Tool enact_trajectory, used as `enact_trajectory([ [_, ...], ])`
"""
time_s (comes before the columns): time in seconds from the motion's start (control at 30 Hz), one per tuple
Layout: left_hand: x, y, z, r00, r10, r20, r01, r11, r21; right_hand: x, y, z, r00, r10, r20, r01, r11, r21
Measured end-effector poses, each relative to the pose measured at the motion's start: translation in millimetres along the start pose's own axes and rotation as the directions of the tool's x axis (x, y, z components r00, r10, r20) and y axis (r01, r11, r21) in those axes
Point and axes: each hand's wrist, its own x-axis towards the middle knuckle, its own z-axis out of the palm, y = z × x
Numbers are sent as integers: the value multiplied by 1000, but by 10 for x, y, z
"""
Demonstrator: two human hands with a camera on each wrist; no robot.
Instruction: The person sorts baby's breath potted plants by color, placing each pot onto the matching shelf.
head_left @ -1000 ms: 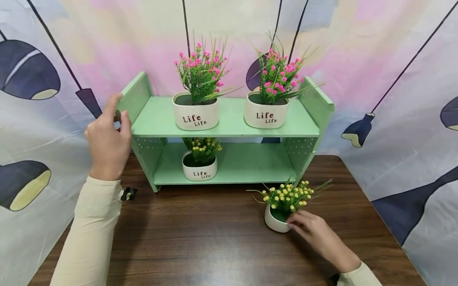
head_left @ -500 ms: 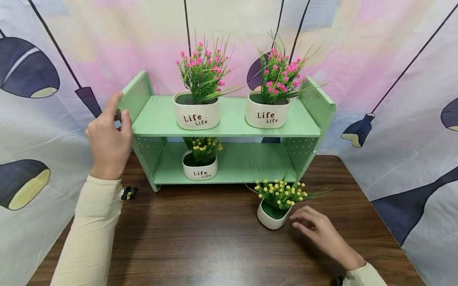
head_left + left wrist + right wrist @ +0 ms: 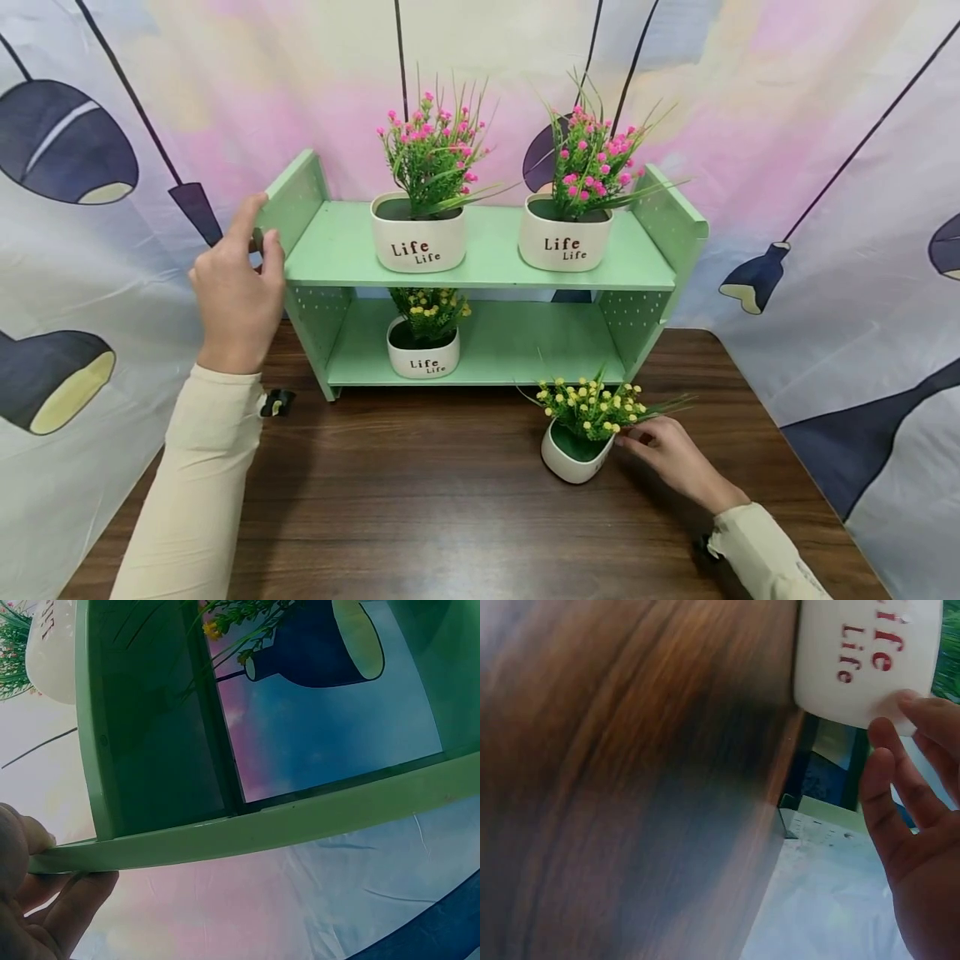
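Observation:
My left hand (image 3: pixel 238 304) grips the upper left side panel of a green two-tier shelf (image 3: pixel 480 279). In the left wrist view, the thumb and fingers lie on opposite sides of that panel's edge (image 3: pixel 187 844). My right hand (image 3: pixel 678 462) pinches the right end of a white flowerpot (image 3: pixel 573 458) with yellow flowers, standing on the table in front of the shelf. The right wrist view shows one fingertip (image 3: pixel 911 701) on its "Life" lettered wall. The remaining fingers hang near the pot's edge; their contact is partly hidden.
Two white pots with pink flowers, one left (image 3: pixel 418 242) and one right (image 3: pixel 564 242), stand on the top tier. A yellow-flowered pot (image 3: pixel 423 358) stands left on the lower tier. The brown wooden table (image 3: pixel 420 500) meets a patterned curtain (image 3: pixel 825 125) behind.
My right hand drew back from the yellow-flowered flowerpot, then came to its right end again. Between the earlier frames the pot turned and shifted slightly left. My left hand stays on the shelf panel.

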Motion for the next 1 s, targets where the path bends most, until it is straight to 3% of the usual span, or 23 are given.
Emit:
enact_trajectory([
  [0.1, 0, -6, 10, 1000, 1, -7, -1, 1000, -5, 29, 20, 17, 1000, -13, 11, 13, 1000, 12],
  [0.33, -10, -10, 6, 1000, 4, -22, -4, 1000, 3, 55, -53, 131, 990, -133, -40, 133, 991, -5],
  [0.63, 0, 1, 9, 1000, 3, -4, -3, 1000, 7, 30, -282, 263, 994, -101, -50, 103, 994, 32],
  [0.87, -8, -1, 13, 1000, -1, -2, 1, 1000, 1, -3, -416, 359, 980, -153, -129, 150, 988, -29],
  [1.0, -11, -2, 8, 1000, 3, -6, -3, 1000, 1, -10, -471, 413, 970, -184, -159, 185, 983, -10],
])
